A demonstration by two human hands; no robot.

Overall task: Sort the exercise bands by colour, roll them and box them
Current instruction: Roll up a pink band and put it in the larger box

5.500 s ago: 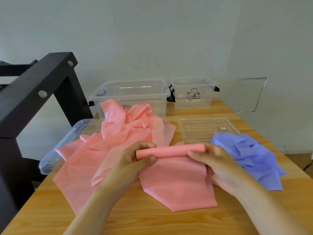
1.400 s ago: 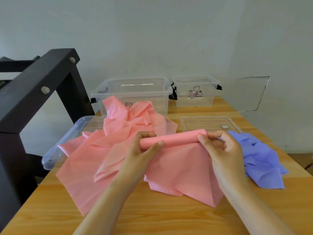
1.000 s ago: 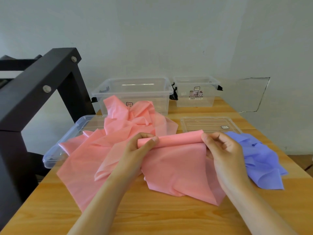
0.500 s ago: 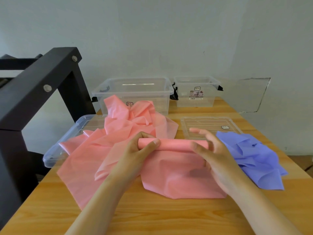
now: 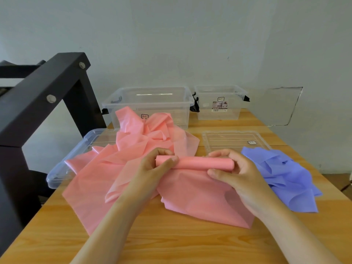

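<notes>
A pink exercise band is partly wound into a tight roll (image 5: 200, 163) held level above the table. My left hand (image 5: 152, 169) grips the roll's left end with thumb and fingers curled round it. My right hand (image 5: 235, 174) curls round the right end. The unrolled tail (image 5: 202, 199) hangs from the roll onto the table. More loose pink bands (image 5: 133, 149) lie heaped behind and to the left. A crumpled pile of blue-violet bands (image 5: 282, 174) lies to the right.
Two clear plastic boxes stand at the back, a large one (image 5: 148, 103) and a smaller one (image 5: 221, 103). Their clear lids lie flat, one (image 5: 76, 159) under the pink heap, the other (image 5: 234, 140) behind the blue pile. A black metal frame (image 5: 43, 96) rises at the left table edge.
The roll has grown thicker and the loose tail shorter. Half a second ago my right fingers were spread over the roll; now they curl round its right end.
</notes>
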